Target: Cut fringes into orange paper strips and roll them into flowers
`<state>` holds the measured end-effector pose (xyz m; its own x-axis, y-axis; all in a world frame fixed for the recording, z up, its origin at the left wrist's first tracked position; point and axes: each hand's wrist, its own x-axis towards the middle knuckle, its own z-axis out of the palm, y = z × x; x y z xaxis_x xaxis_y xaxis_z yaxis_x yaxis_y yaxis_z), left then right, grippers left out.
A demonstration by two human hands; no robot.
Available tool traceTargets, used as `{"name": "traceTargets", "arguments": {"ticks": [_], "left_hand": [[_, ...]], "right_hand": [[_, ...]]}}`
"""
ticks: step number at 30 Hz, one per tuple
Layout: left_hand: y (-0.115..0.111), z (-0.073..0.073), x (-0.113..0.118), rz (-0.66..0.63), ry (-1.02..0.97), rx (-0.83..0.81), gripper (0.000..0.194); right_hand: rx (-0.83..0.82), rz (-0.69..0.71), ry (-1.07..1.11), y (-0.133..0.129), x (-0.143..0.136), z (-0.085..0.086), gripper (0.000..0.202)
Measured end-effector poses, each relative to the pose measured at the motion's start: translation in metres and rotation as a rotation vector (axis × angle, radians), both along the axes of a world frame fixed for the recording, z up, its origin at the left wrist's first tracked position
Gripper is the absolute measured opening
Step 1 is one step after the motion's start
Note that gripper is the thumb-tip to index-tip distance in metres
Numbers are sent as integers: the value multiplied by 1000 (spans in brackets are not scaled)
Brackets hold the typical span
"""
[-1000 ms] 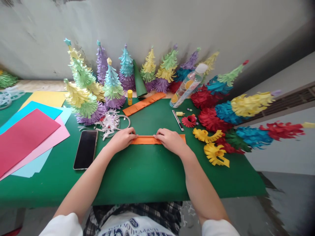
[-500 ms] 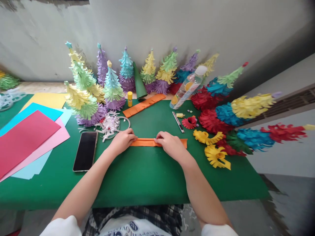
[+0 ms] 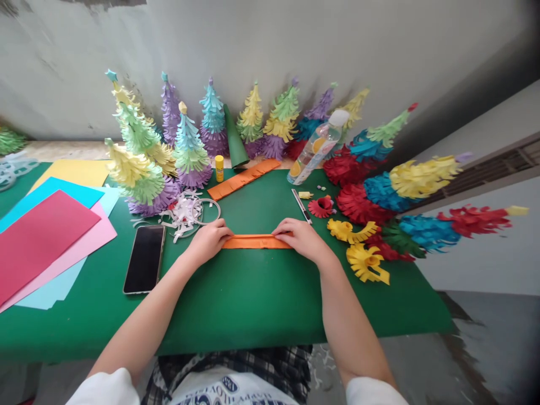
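An orange paper strip lies lengthwise across the green table, with a fold along its far edge. My left hand pinches the strip's left end between closed fingers. At the right end, my right hand has its fingertips closed on the upper edge and covers that end. Behind the hands lies a second orange strip, slanted and untouched. A yellow glue stick stands upright beside it. The box cutter rests beyond my right hand.
Fringed paper trees line the back and right side. A bottle leans near a green cone. To the left are a phone, paper shreds, a tape ring and coloured sheets. Yellow fringed pieces lie right.
My right hand has slid right along the orange strip to its right end. My left hand stays at the left end. The whole view has shifted slightly.
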<state>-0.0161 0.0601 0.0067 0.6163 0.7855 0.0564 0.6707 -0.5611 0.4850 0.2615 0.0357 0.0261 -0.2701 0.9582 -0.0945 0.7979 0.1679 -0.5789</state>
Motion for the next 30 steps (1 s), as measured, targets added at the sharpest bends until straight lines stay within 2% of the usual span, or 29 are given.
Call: {"name": "traceTargets", "arguments": {"ticks": [5,14,30], "left_hand": [[0,-1,-1,8,-17,-5,21],[4,-4,-4,-7,-49,-30,20],[5,-6,-5,-8,-58,-37,20]], "right_hand": [[-122,-65,68,3,5,0,12],[-311,-98,198,9,14,-1,19],[-304,-86,233,8,14,-1,23]]}}
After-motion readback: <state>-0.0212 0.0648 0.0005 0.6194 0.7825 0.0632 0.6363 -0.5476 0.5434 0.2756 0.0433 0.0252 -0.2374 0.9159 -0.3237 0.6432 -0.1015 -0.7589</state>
